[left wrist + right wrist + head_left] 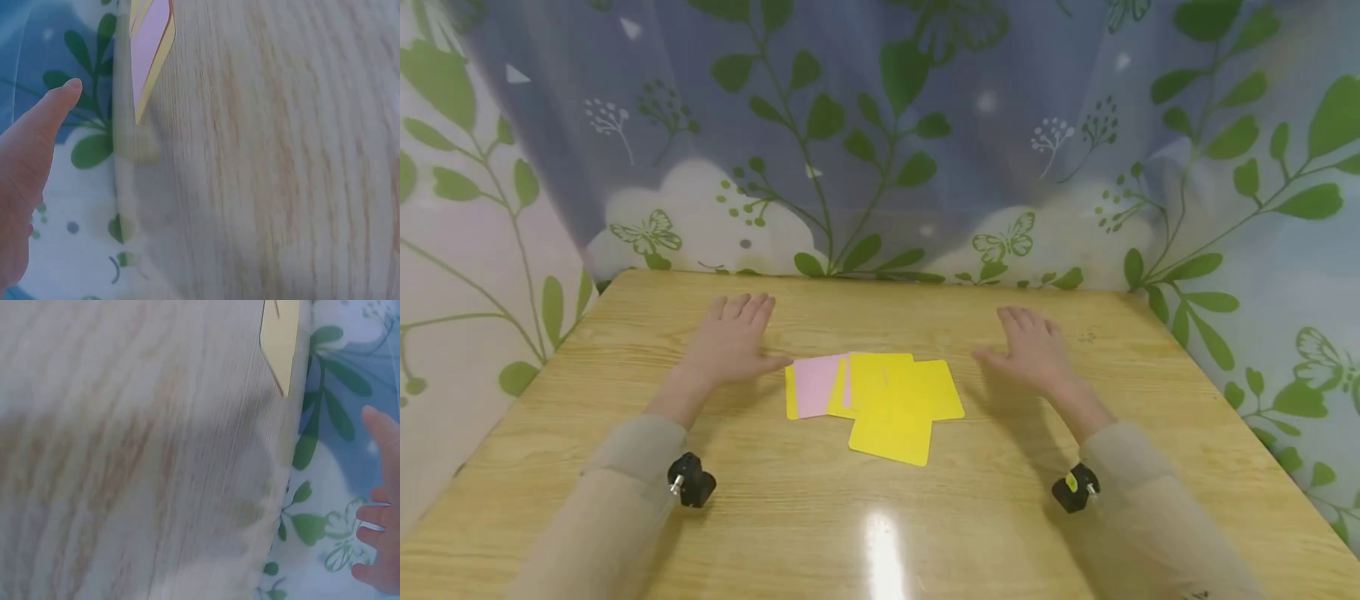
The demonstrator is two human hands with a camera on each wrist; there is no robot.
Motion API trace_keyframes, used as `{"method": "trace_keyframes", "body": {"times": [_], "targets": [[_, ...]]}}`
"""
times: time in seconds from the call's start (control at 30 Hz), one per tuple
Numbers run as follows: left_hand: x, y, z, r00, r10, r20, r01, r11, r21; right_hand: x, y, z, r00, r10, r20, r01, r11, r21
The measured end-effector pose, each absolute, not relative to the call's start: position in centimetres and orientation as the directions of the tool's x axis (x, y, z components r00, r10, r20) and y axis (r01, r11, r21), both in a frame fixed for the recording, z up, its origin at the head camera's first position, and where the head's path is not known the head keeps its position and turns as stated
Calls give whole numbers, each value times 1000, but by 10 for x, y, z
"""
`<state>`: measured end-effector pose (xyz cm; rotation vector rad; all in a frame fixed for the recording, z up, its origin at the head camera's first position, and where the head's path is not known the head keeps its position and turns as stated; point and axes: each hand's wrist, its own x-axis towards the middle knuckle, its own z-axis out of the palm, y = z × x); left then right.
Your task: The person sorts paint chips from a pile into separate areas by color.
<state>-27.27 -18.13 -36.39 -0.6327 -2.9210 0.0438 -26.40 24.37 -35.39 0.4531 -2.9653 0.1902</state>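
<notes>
A small overlapping heap of square cards lies mid-table in the head view: several yellow cards (pixel 895 400) and a pink card (pixel 816 385) at the heap's left end. My left hand (pixel 733 337) lies flat on the wooden table (pixel 880 517) just left of the heap, fingers straight, thumb tip near the pink card. My right hand (pixel 1033 346) lies flat to the right of the heap, apart from it. Neither hand holds anything. The left wrist view shows the pink card (pixel 150 37) edge-on and my thumb (pixel 37 137); the right wrist view shows a yellow card (pixel 281 337) and my fingers (pixel 381 506).
A curtain (pixel 880 142) printed with green leaves and butterflies hangs behind and around the table. Bare wood runs from the heap to the near edge. Black wrist cameras (pixel 691 481) sit on both sleeves.
</notes>
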Motion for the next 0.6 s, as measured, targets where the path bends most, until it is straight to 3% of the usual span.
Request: {"method": "trace_keyframes", "body": {"times": [0.17,0.6], "targets": [[-265,-162,-352,-829,524,196,517,851,-91,-254,234,-348,-915,-363,174,-379,923,-65],[-248,-113,-355,-668,725,168,701,689,-182,-227,201,-348,-870,-472,144,-482,875,-38]]}}
